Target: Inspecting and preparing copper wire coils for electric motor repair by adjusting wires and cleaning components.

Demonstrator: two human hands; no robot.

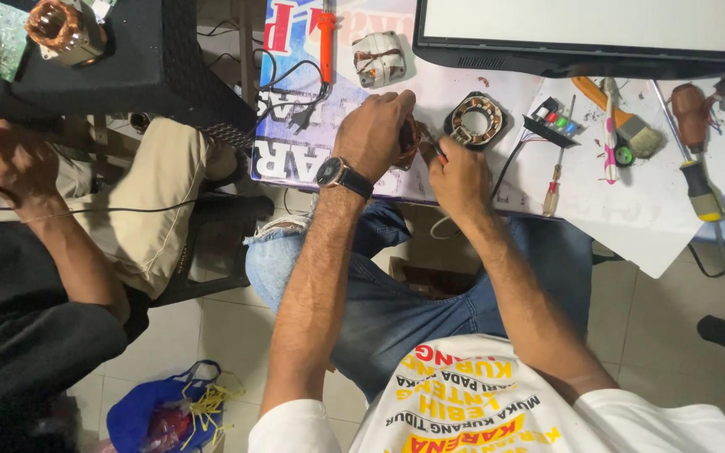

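My left hand (pixel 373 130), with a wristwatch on the wrist, grips a small motor coil wound with copper wire (pixel 414 141) at the table's near edge. My right hand (pixel 458 174) is closed on a thin dark tool (pixel 432 147) whose tip touches that coil. A round stator with copper windings (pixel 476 119) lies just beyond my right hand. Another wound coil (pixel 378 57) sits farther back.
On the white table sheet (pixel 631 218) lie a paintbrush (pixel 623 117), screwdrivers (pixel 691 159), a small board with coloured buttons (pixel 552 119) and an orange soldering iron (pixel 326 42). A monitor (pixel 581 33) stands at the back. At left, another person's hand (pixel 2 159) holds an orange tool.
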